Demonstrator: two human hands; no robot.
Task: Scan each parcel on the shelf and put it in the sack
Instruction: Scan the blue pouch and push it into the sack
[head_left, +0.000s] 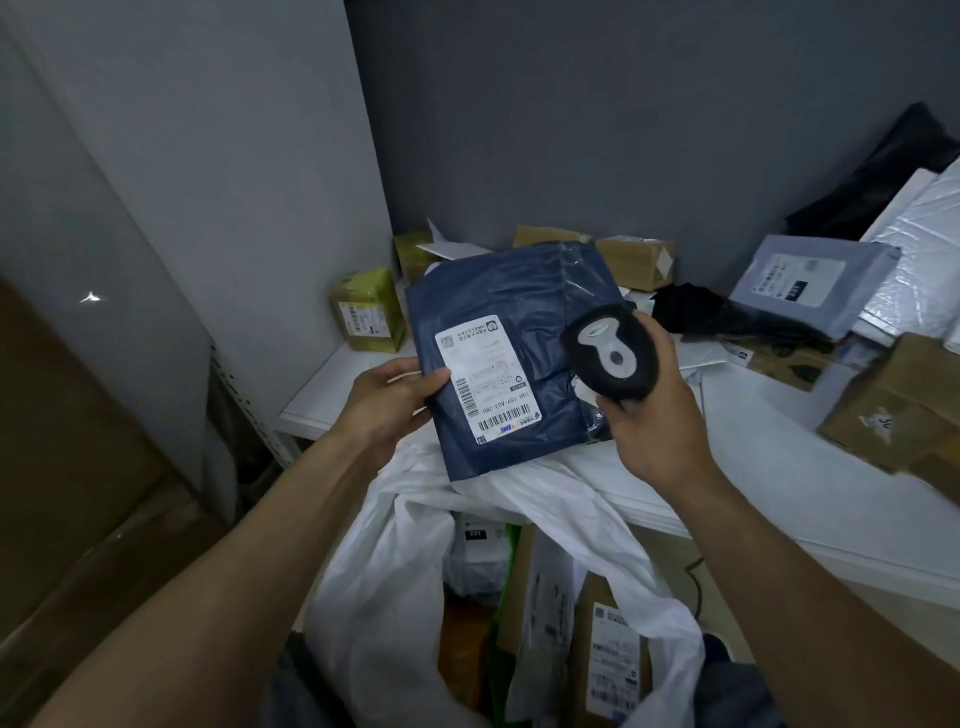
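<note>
Here, left hand (387, 400) grip pinched on blue parcel (519, 312), right hand (649, 426) grip curled round scanner (613, 358), handle hidden.

We count one navy parcel (524, 306), one scanner (613, 353) and one white sack (384, 566) at six o'clock. We see four cardboard boxes (636, 261) around twelve o'clock, one grey mailer (810, 280) at two.

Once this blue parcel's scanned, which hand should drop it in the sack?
Left. The left hand holds the blue parcel by its edge, just above the open white sack, so it probably need only lower and release. The right hand is wrapped round the scanner, with no free fingers.
</note>
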